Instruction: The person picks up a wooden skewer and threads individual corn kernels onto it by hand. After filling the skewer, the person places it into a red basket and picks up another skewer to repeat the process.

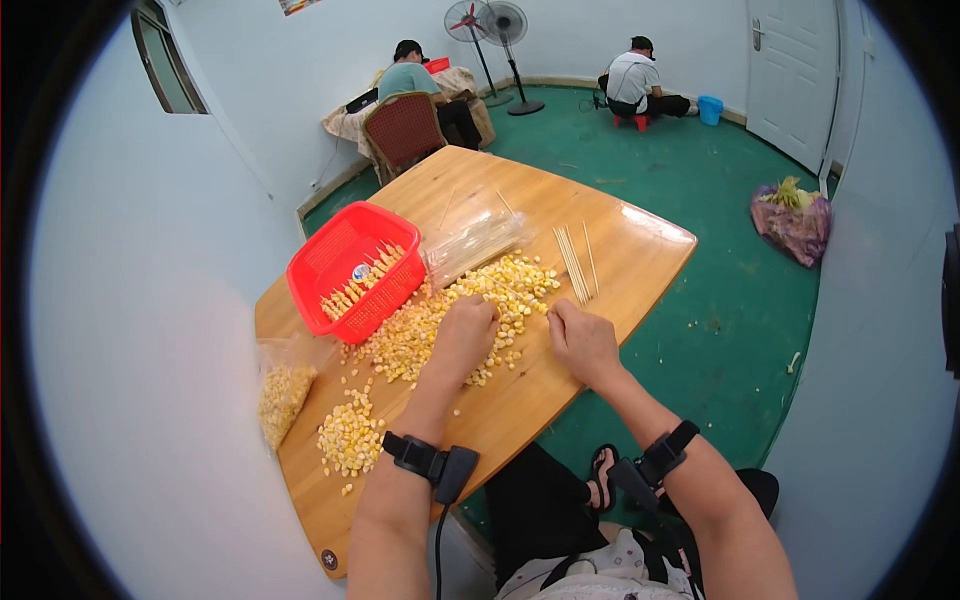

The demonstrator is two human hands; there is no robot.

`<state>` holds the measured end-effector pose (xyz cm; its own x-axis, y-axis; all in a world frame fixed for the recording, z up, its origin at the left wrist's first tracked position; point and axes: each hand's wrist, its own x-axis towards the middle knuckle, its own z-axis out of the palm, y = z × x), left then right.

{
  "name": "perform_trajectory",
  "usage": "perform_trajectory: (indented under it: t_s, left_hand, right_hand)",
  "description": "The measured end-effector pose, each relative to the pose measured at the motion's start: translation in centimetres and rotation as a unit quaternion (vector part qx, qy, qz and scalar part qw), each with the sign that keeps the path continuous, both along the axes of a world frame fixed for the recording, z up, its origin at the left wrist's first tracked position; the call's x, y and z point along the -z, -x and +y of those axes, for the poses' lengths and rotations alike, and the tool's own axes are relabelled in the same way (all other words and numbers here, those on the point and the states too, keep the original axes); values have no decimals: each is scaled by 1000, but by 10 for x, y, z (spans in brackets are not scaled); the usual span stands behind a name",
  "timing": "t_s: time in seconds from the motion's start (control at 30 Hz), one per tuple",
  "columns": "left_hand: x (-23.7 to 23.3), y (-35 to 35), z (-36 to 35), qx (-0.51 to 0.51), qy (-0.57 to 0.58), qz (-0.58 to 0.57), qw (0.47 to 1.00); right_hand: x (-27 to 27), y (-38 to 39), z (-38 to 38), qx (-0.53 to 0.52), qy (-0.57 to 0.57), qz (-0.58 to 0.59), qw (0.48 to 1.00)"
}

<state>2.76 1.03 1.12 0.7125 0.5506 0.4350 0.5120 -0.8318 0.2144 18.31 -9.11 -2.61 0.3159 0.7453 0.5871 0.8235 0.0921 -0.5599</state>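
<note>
My left hand (pixel 466 336) is closed over the right part of a spread pile of yellow corn kernels (pixel 405 335). Its fingertips are mostly hidden, so what they pinch cannot be made out. Just to the right, apart from it, my right hand (pixel 583 342) is closed in a pinch above the wooden table (pixel 535 385); anything in it is too small or hidden to name. Beyond the right hand lie several thin bamboo skewers (pixel 572 262). A clear plastic bag of skewers (pixel 475 245) rests behind the kernels.
A red plastic basket (pixel 340 232) holds several corn-loaded skewers (pixel 362 282). A smaller kernel pile (pixel 350 435) and a bag of kernels (pixel 285 400) are at left. Two people (pixel 408 75) (pixel 632 80) sit farther off, near standing fans (pixel 503 25). A purple bag (pixel 792 222) lies on the floor.
</note>
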Motion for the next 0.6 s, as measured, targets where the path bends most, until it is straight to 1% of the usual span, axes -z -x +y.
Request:
perform_trajectory:
  t_s: [0.23, 0.33, 0.43, 0.47, 0.53, 0.57, 0.6]
  left_hand:
    - [2, 0, 0, -6, 12, 0, 1000]
    - [2, 1, 2, -4, 31, -20, 999]
    - [5, 1, 7, -83, 85, -104, 987]
    - [9, 3, 15, -102, 127, -175, 971]
    - [8, 6, 25, -135, 209, -313, 917]
    - [7, 9, 26, -134, 317, -366, 865]
    - [7, 10, 28, -126, 334, -388, 850]
  right_hand:
    - [-1, 0, -1, -3, 2, 7, 1000]
    - [0, 0, -1, -5, 1, 9, 1000]
    - [-1, 0, -2, -8, -1, 14, 1000]
    - [-1, -1, -2, -15, 0, 12, 1000]
    - [-1, -1, -2, -28, 3, 10, 1000]
    - [-1, -1, -2, -43, -8, 3, 999]
    - [0, -2, -3, -57, -18, -3, 998]
